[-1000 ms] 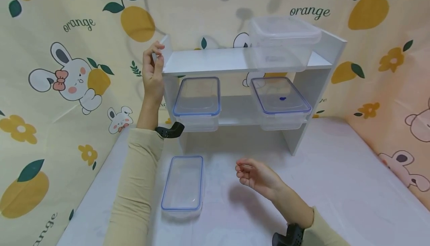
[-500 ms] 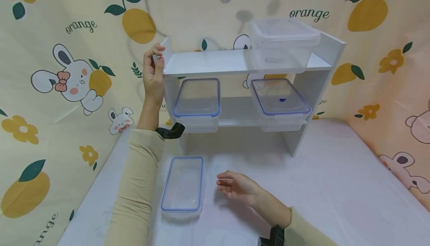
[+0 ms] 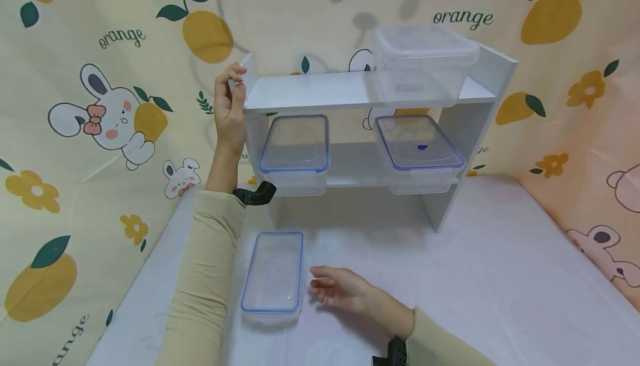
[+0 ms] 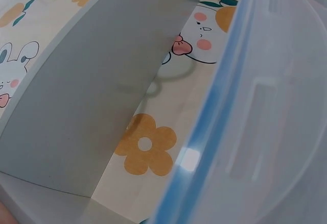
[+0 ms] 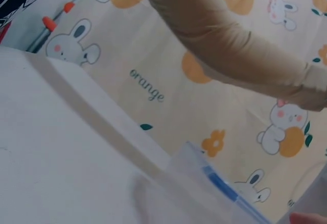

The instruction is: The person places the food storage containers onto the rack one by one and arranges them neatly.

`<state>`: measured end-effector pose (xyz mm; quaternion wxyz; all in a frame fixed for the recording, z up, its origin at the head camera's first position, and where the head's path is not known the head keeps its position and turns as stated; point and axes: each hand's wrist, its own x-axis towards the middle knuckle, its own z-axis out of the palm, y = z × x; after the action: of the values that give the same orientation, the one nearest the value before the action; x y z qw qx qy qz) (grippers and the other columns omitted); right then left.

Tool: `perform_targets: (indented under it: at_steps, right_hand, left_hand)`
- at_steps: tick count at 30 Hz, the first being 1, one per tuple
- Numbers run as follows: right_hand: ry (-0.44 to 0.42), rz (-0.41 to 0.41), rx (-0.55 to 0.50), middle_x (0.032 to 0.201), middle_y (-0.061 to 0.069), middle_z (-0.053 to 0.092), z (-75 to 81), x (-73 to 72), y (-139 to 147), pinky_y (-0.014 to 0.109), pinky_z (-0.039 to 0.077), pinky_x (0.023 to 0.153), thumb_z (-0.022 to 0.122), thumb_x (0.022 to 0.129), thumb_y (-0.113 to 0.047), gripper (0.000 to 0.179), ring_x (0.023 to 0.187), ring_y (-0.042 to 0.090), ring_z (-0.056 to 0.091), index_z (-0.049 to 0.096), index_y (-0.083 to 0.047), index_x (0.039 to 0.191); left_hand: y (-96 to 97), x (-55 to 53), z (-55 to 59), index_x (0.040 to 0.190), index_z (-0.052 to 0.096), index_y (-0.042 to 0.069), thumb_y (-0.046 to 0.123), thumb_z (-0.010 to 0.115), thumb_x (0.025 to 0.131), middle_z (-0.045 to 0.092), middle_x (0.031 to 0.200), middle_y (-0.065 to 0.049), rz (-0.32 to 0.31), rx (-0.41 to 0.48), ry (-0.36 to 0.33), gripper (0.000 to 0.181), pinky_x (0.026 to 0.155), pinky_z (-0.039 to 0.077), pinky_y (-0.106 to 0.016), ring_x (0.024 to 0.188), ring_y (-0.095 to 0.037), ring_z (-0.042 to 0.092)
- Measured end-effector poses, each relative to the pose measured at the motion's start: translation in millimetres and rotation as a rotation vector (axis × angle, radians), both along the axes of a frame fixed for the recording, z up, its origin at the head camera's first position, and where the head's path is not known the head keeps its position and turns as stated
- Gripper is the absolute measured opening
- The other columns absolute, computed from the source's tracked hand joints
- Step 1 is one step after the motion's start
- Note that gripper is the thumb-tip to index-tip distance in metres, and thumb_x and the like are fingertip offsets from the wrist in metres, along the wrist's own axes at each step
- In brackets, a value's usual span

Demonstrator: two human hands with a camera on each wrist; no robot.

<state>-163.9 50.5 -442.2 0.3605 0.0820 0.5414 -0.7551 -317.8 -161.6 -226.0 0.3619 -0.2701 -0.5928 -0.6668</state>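
Note:
My left hand [image 3: 230,110] grips the upper left side panel of a white shelf unit [image 3: 310,89], its fingers curled over the edge. Down on the table, my right hand [image 3: 342,290] hovers just right of a clear plastic food container [image 3: 274,274] with a blue-rimmed lid. The fingers of that hand are loosely bent and hold nothing. In the right wrist view a corner of the container [image 5: 219,185] shows at the bottom, with a fingertip at the lower right edge. The left wrist view looks past a blue-edged container [image 4: 265,101] on the shelf; the left hand is mostly out of it.
Two blue-rimmed containers stand on the middle shelf, one at the left [image 3: 295,146] and one at the right [image 3: 420,144]. A larger clear container [image 3: 425,69] sits on the top shelf's right end. Patterned cloth [image 3: 115,199] hangs behind and beside the white table [image 3: 510,277].
My right hand has moved left and slightly down across the table to beside the container. The left hand keeps its grip on the shelf unit.

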Motion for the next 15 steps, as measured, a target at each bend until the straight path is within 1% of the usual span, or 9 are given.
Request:
perform_targets:
  at_steps: [2,6,9,12,15]
  right_hand:
    - [-0.001,0.001,0.002,0.091,0.004,0.058,-2.1,0.6,-2,0.017,0.047,0.070,0.063,0.091,-0.024,0.026,0.081,0.012,0.058,0.055,-0.008,0.110]
    - [-0.001,0.006,0.004,0.087,0.001,0.059,-3.6,1.6,-7,0.017,0.049,0.070,0.064,0.091,-0.026,0.021,0.078,0.009,0.058,0.056,-0.012,0.103]
    - [0.006,0.016,0.012,0.084,-0.001,0.060,-3.9,2.0,-12,0.017,0.050,0.071,0.064,0.091,-0.027,0.024,0.077,0.009,0.058,0.056,-0.010,0.105]
    - [0.012,0.012,0.022,0.083,-0.002,0.061,-4.3,1.5,-17,0.018,0.051,0.071,0.067,0.090,-0.028,0.028,0.077,0.010,0.057,0.056,-0.008,0.106]
    - [0.015,0.001,0.039,0.079,-0.001,0.061,-4.5,0.6,-21,0.018,0.051,0.070,0.069,0.088,-0.026,0.028,0.075,0.010,0.057,0.055,-0.006,0.103]
  left_hand:
    - [0.1,-0.2,-0.3,0.103,0.044,0.014,0.003,0.036,0.100,0.049,0.119,0.008,0.005,-0.005,-0.003,0.014,0.124,0.020,-0.024,0.147,-0.018,0.029]
    - [-0.1,-0.1,-1.1,0.103,0.043,0.018,0.003,0.036,0.100,0.048,0.120,0.006,0.017,-0.024,0.016,0.017,0.125,0.020,-0.028,0.146,-0.020,0.029]
    - [-0.1,0.2,-1.1,0.103,0.043,0.019,0.003,0.036,0.100,0.048,0.120,0.006,0.016,-0.025,0.027,0.018,0.125,0.020,-0.029,0.146,-0.020,0.030]
    - [0.2,0.2,-0.8,0.102,0.044,0.018,0.003,0.037,0.099,0.049,0.119,0.009,0.015,-0.025,0.029,0.017,0.124,0.021,-0.026,0.146,-0.020,0.030]
    - [-0.1,-0.2,-0.8,0.102,0.044,0.019,0.004,0.037,0.100,0.049,0.119,0.010,0.026,-0.041,0.035,0.017,0.124,0.021,-0.025,0.147,-0.023,0.029]
